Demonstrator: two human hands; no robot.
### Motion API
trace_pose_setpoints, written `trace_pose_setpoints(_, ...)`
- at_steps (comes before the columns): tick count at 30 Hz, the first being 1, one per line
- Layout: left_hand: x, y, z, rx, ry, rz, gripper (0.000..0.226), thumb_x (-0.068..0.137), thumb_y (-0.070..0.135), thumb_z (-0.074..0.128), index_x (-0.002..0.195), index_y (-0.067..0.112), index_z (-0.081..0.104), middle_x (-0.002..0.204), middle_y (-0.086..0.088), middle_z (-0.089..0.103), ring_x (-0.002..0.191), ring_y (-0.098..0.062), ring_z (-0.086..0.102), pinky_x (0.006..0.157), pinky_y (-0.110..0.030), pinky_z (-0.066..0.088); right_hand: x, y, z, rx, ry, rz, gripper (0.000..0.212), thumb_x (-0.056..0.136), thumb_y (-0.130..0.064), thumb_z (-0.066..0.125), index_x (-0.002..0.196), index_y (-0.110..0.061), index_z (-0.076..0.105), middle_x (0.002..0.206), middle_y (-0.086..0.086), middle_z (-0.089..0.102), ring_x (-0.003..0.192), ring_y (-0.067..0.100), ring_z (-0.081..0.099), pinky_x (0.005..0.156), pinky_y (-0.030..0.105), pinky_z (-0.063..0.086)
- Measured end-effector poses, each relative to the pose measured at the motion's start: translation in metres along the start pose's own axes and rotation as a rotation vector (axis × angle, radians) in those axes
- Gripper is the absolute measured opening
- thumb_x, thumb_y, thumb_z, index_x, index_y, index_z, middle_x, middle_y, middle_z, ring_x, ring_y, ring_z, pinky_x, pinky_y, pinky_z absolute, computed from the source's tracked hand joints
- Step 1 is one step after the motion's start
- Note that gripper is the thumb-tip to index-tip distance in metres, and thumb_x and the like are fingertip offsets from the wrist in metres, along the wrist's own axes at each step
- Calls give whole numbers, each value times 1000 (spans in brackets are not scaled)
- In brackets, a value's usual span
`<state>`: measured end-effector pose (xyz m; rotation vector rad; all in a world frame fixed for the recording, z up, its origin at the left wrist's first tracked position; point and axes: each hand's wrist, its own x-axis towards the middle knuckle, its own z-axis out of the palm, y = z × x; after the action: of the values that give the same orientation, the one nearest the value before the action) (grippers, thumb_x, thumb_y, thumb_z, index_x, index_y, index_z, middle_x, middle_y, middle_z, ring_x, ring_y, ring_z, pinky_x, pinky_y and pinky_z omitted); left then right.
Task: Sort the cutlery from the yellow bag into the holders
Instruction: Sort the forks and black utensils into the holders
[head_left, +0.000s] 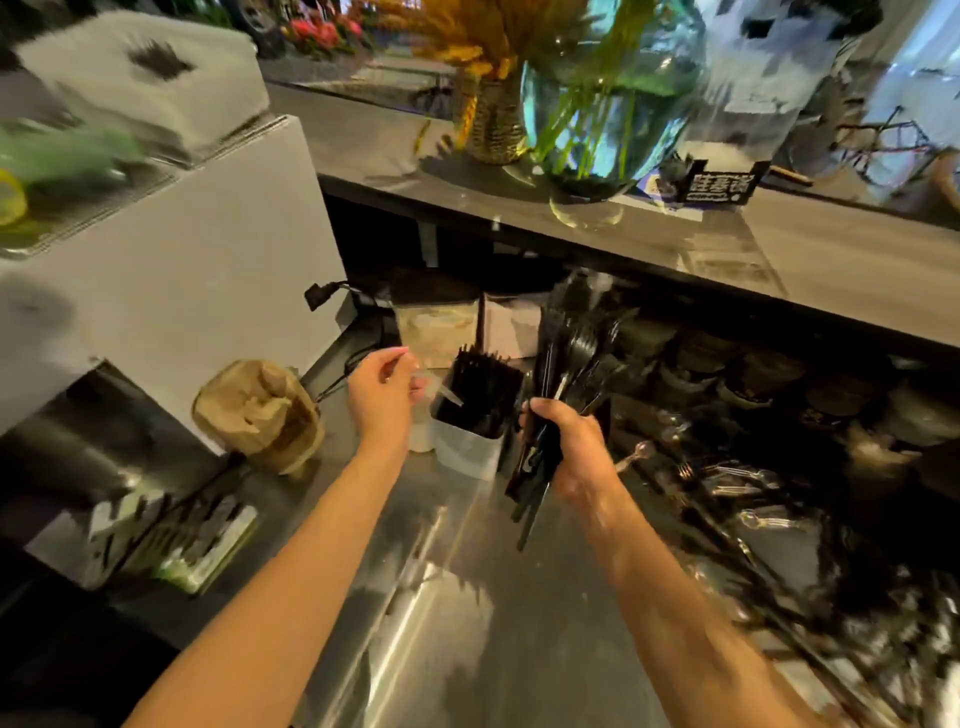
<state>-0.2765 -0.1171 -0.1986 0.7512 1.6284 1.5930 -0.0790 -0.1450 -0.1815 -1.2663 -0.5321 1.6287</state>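
Your right hand (566, 447) grips a bundle of black cutlery (563, 364), while your left hand (382, 392), fingers loosely curled, hovers just left of the clear holder (470, 447).

A café or restaurant service station; steel worktop (457, 623), stacked dark bowls (769, 379) under a grey counter (857, 260), glass flower vase (608, 104).

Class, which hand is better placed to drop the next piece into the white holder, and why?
Left. The left hand hovers beside the white holder, apparently holding nothing, while the right hand grips the bundle of black cutlery.
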Motion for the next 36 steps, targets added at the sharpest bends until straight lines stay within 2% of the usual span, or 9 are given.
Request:
trace_pose_setpoints(6, 48, -20, -27, 98, 87, -94, 14, 94, 10, 64, 106, 9, 70, 87, -4, 71, 59, 0, 65, 50, -15, 49, 16, 12, 37, -93, -26, -30, 13, 91, -8, 63, 85, -1, 72, 68, 7, 66, 60, 16, 63, 60, 29, 50)
trace_pose_setpoints(10, 70, -27, -33, 8, 168, -179, 18, 93, 8, 64, 109, 3, 69, 87, -7, 72, 55, -9, 62, 46, -20, 48, 20, 12, 50, -119, -14, -28, 16, 91, -11, 63, 80, -5, 73, 67, 5, 66, 61, 16, 62, 60, 28, 49)
trace_pose_setpoints(15, 71, -36, -32, 222, -5, -211, 19, 96, 9, 61, 114, 10, 69, 95, -5, 70, 63, -14, 65, 49, -22, 51, 19, 9, 54, -125, 2, -28, 18, 92, -10, 62, 78, -4, 71, 64, 5, 65, 60, 16, 61, 60, 29, 49)
trace_pose_setpoints(18, 60, -27, -28, 276, -29, -99, 19, 100, 17, 55, 114, 15, 67, 95, 2, 66, 69, -16, 65, 55, -27, 54, 16, 6, 51, -83, 12, -29, 17, 93, -9, 61, 81, -4, 71, 66, 5, 65, 61, 16, 62, 61, 29, 49)
trace_pose_setpoints(20, 45, -13, -19, 222, -73, -29, 18, 101, 21, 51, 109, 16, 67, 88, 7, 65, 72, -15, 65, 62, -31, 57, 13, 2, 48, -65, 10, -48, 16, 93, -10, 61, 83, -3, 71, 67, 5, 66, 63, 15, 63, 64, 29, 51)
trace_pose_setpoints(23, 13, 8, 4, 46, -188, -35, 22, 101, 22, 49, 102, 12, 68, 92, 0, 70, 76, -11, 67, 68, -31, 58, 8, -7, 44, 19, 53, -82, 12, 92, -7, 62, 87, 0, 70, 70, 6, 67, 65, 16, 64, 64, 27, 53)
trace_pose_setpoints(27, -44, 25, 36, -140, -390, -134, 25, 102, 17, 46, 95, 13, 69, 106, -14, 72, 92, -24, 69, 78, -36, 56, -4, -23, 31, 138, 155, -158, 13, 91, -8, 64, 86, 3, 68, 70, 10, 65, 62, 20, 64, 61, 29, 55)
trace_pose_setpoints(32, -115, 23, 73, -252, -574, -293, 37, 105, 34, 40, 104, 17, 73, 105, -6, 75, 101, -21, 70, 90, -38, 54, -22, -47, -8, 304, 343, -285, 13, 87, -6, 69, 93, 2, 63, 69, 11, 61, 56, 20, 61, 52, 27, 52)
trace_pose_setpoints(36, -163, 20, 107, -267, -544, -396, 41, 105, 37, 37, 105, 16, 72, 106, -10, 75, 105, -25, 70, 99, -47, 52, -38, -54, -54, 360, 458, -317, 23, 82, -9, 74, 101, 2, 64, 76, 12, 64, 60, 22, 65, 57, 32, 54)
